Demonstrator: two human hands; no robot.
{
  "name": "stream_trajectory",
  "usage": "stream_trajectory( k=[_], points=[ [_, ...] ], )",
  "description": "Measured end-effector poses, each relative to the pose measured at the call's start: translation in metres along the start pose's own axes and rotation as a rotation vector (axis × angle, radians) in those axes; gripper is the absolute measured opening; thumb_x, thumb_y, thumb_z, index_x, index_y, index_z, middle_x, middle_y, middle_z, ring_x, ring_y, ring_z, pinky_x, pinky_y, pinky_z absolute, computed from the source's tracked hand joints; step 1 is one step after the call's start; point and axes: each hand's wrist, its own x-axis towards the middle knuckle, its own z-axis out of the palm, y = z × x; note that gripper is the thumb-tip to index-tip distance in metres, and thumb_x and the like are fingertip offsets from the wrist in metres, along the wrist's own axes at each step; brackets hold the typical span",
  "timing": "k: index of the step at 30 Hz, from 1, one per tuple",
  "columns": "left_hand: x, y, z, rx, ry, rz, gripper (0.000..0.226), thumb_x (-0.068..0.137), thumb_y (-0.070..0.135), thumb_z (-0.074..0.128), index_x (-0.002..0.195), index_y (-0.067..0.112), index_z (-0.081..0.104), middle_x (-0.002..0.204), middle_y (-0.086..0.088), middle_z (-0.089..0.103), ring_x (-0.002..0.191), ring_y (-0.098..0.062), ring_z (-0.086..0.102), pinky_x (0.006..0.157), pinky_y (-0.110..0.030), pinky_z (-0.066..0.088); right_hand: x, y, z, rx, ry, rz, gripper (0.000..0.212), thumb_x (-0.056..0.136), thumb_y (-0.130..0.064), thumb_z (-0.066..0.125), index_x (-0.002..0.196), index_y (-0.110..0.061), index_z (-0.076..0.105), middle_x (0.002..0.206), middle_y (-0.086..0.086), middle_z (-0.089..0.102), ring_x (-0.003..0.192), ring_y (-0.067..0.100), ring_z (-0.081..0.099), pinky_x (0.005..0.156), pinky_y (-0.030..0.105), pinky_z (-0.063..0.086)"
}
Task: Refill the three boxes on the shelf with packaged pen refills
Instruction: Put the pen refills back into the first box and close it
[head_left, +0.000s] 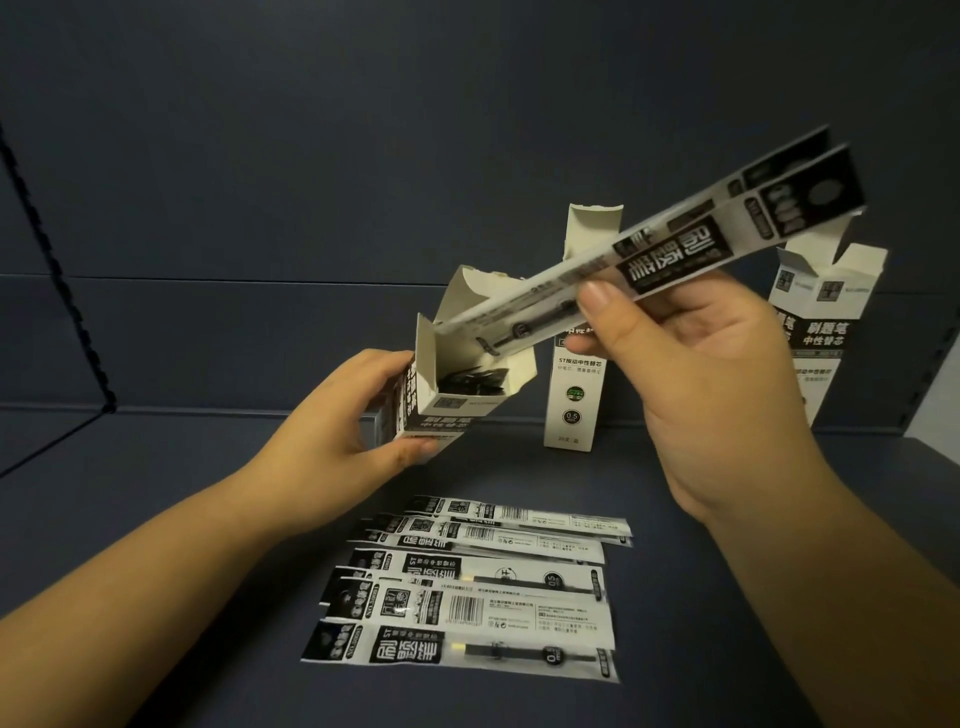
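The left hand (363, 410) grips a tilted box (457, 374). The right hand (691, 358) pinches refill packs (649, 254); they could snag on its flap.

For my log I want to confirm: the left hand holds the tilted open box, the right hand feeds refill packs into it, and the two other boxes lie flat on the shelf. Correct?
One thing is wrong: the head view shows the two other boxes, the middle box and the right box, standing upright with flaps open, not flat. The rest holds: left hand holds the tilted box, right hand feeds the refill packs in.
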Motion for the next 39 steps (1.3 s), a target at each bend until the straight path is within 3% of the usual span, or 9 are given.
stream_trajectory(
  k=[6,15,17,19,21,25,33,36,39],
  points=[
    [0.001,0.0,0.0,0.021,-0.01,0.001,0.07,0.073,0.06,0.063,0.138,0.04,0.045,0.129,0.028,0.051,0.124,0.001,0.052,0.104,-0.031,0.049,0.001,-0.001,-0.001,-0.065,-0.004,-0.029,0.022,0.094,-0.004,0.068,0.092,-0.025,0.073,0.091,-0.012,0.077,0.087,0.005,0.071,0.081,0.025,0.058],
    [0.0,0.002,0.001,0.066,-0.012,0.047,0.064,0.079,0.043,0.074,0.137,0.033,0.051,0.127,0.025,0.053,0.124,-0.005,0.053,0.104,-0.035,0.049,-0.004,0.001,-0.002,-0.372,-0.105,-0.025,0.008,0.093,-0.019,0.073,0.093,-0.025,0.077,0.094,0.0,0.077,0.087,0.015,0.073,0.08,0.044,0.06],
    [0.0,0.002,0.001,0.091,-0.012,0.058,0.062,0.08,0.036,0.078,0.137,0.031,0.052,0.126,0.024,0.054,0.124,-0.005,0.053,0.103,-0.035,0.048,-0.007,0.003,0.002,-0.405,-0.169,0.011,0.008,0.092,-0.021,0.073,0.092,-0.028,0.077,0.097,-0.004,0.076,0.089,0.009,0.071,0.079,0.034,0.059],
    [0.001,0.002,0.001,0.101,-0.01,0.065,0.061,0.08,0.035,0.078,0.136,0.03,0.053,0.126,0.023,0.054,0.123,-0.005,0.053,0.103,-0.034,0.048,-0.008,0.005,0.005,-0.494,-0.178,0.023,0.013,0.091,-0.026,0.072,0.087,-0.039,0.073,0.104,-0.006,0.071,0.092,-0.002,0.063,0.073,0.01,0.048],
    [0.001,0.003,0.002,0.096,-0.011,0.069,0.061,0.08,0.036,0.077,0.136,0.03,0.053,0.126,0.023,0.054,0.123,-0.005,0.053,0.103,-0.033,0.048,-0.008,0.008,0.007,-0.538,-0.188,0.101,0.009,0.089,-0.032,0.072,0.088,-0.04,0.071,0.112,-0.006,0.066,0.098,-0.008,0.058,0.076,0.004,0.042],
    [0.001,0.004,0.003,0.09,-0.017,0.068,0.06,0.08,0.036,0.077,0.134,0.03,0.054,0.125,0.02,0.055,0.122,-0.006,0.054,0.102,-0.035,0.049,-0.009,0.018,0.008,-0.485,-0.261,0.288,0.034,0.085,-0.039,0.076,0.116,-0.029,0.069,0.12,-0.006,0.068,0.1,-0.001,0.066,0.085,0.014,0.052],
    [0.0,0.003,0.002,0.098,0.001,0.051,0.063,0.08,0.034,0.078,0.137,0.03,0.052,0.126,0.024,0.053,0.122,-0.003,0.053,0.103,-0.034,0.049,-0.006,0.008,0.008,-0.418,-0.206,0.016,0.016,0.091,-0.023,0.073,0.102,-0.035,0.073,0.12,-0.012,0.065,0.113,0.01,0.063,0.098,0.024,0.05],
    [0.0,0.005,0.003,0.107,-0.017,0.069,0.06,0.079,0.035,0.077,0.134,0.031,0.054,0.124,0.021,0.055,0.121,-0.006,0.054,0.102,-0.035,0.049,-0.008,0.016,0.013,-0.527,-0.352,0.103,0.02,0.089,-0.024,0.073,0.108,-0.027,0.077,0.121,-0.014,0.062,0.115,0.004,0.058,0.097,0.013,0.045],
    [0.001,0.004,0.003,0.104,-0.009,0.069,0.059,0.079,0.034,0.079,0.133,0.032,0.054,0.124,0.022,0.055,0.121,-0.006,0.054,0.101,-0.035,0.049,-0.007,0.016,0.009,-0.474,-0.34,0.152,0.023,0.089,-0.028,0.074,0.111,-0.029,0.075,0.12,-0.017,0.062,0.11,0.0,0.06,0.093,0.017,0.049]
  ],
)
